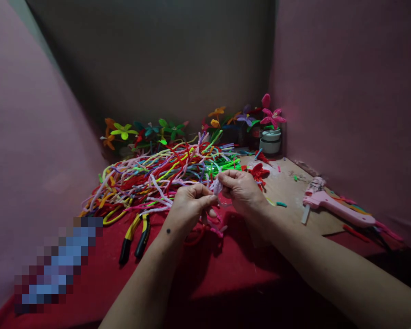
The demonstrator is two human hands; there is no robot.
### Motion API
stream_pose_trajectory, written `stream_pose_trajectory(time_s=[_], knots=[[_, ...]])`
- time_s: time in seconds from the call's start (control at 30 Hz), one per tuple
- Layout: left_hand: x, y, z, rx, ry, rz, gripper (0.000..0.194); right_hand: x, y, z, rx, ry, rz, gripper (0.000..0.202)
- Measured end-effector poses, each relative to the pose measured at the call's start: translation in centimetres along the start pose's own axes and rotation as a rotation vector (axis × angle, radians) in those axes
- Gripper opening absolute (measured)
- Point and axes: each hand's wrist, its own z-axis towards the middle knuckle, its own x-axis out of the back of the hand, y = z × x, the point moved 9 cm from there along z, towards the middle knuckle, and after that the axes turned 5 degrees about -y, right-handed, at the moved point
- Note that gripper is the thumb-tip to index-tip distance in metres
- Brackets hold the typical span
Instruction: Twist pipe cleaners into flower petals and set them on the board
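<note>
Both hands meet over the front of the table, pinching a pale lilac pipe-cleaner piece (217, 186) that looks like a small petal. My left hand (193, 203) grips its lower side between thumb and fingers. From the right, my right hand (241, 189) pinches the upper end, its other fingers curled. Just behind the hands spreads a big heap of multicoloured pipe cleaners (157, 171). Small pink pipe-cleaner bits (219, 230) lie below my left hand. Parts of the lilac piece are hidden by the fingers.
Yellow-and-black pliers (134, 237) rest on the red cloth (226, 274) at left. A pink glue gun (335, 208) lies right, by a board (296, 183) with scraps and a red pipe-cleaner flower (258, 172). Finished flowers (123, 131) and a white pot (270, 141) stand behind.
</note>
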Motion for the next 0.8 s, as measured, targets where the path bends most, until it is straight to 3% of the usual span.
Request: stream_pose_trajectory(time_s=[0.27,0.57,0.8], knots=[[-0.6,0.3,0.1,-0.062,-0.073,-0.096,0.02,-0.1,-0.9,-0.3,0.1,0.016,-0.092,0.02],[1.8,-0.1,0.4,-0.085,0.159,-0.141,0.018,-1.4,0.1,-0.7,-0.031,-0.112,-0.132,0.022],[2.3,0.9,-0.3,-0.165,0.286,-0.106,0.016,-2.0,-0.9,-1.2,0.047,-0.11,-0.212,0.021]])
